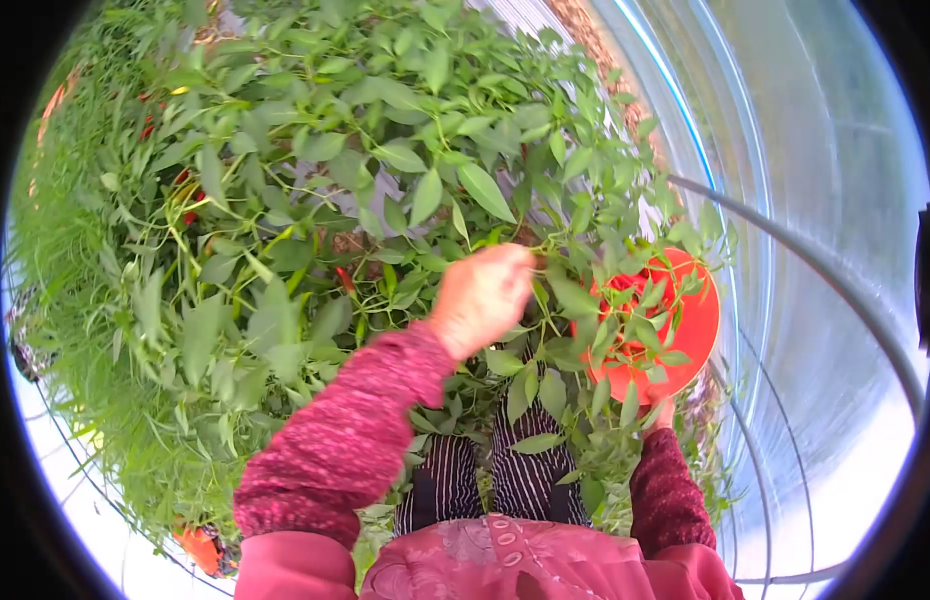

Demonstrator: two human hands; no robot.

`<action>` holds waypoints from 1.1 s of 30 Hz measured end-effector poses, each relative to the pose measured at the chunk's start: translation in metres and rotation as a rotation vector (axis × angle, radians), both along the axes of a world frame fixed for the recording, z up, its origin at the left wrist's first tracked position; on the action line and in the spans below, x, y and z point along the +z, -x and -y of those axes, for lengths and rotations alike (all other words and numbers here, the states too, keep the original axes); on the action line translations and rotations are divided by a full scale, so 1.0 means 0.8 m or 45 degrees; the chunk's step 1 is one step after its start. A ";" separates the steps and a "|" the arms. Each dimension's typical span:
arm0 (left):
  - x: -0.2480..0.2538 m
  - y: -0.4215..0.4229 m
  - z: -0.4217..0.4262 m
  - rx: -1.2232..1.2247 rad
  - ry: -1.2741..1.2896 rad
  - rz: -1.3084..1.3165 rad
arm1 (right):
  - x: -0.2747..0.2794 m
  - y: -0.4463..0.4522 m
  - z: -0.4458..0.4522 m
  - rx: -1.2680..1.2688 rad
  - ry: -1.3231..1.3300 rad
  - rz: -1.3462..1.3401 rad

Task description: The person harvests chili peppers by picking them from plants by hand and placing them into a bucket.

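Note:
In the head view my left hand (488, 296) reaches into leafy pepper plants (415, 160). Its fingers are curled closed beside a thin green stem, and what they hold, if anything, is hidden. An orange-red bucket (697, 345) stands out on the right, with red peppers (630, 287) partly visible inside. Leaves hang over its opening. My right hand (662, 414) grips the near side of the bucket, its fingers mostly covered by the bucket and foliage. A red pepper (345, 280) hangs among the leaves left of my left hand.
More red peppers (188, 197) show among foliage at the left. Clear plastic sheeting (785, 120) with a curved grey pipe (815, 255) runs along the right. Tall grassy growth (75, 330) lines the left. An orange object (198, 548) lies at lower left.

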State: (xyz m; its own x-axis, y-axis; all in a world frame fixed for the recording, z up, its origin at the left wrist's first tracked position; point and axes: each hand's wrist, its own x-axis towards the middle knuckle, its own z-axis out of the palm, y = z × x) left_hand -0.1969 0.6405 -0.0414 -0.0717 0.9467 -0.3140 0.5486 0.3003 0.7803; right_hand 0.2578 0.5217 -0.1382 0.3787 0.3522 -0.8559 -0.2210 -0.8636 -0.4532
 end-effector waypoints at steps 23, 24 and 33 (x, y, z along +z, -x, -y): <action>0.005 0.259 0.292 -0.461 1.357 -1.329 | 0.219 0.022 -0.195 0.769 0.076 0.262; 0.004 0.257 0.296 -0.438 1.376 -1.344 | 0.219 0.019 -0.198 0.819 0.072 0.270; 0.006 0.272 0.305 -0.895 1.543 -1.154 | 0.279 0.055 -0.236 0.936 -0.074 0.305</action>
State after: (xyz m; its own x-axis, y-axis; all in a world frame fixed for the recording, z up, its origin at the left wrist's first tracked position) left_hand -0.4142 0.3966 -0.0364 -0.3226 0.1275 -0.9379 0.9438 -0.0319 -0.3289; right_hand 0.2141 0.7108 0.0846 0.2026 0.6268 -0.7523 0.5096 -0.7235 -0.4656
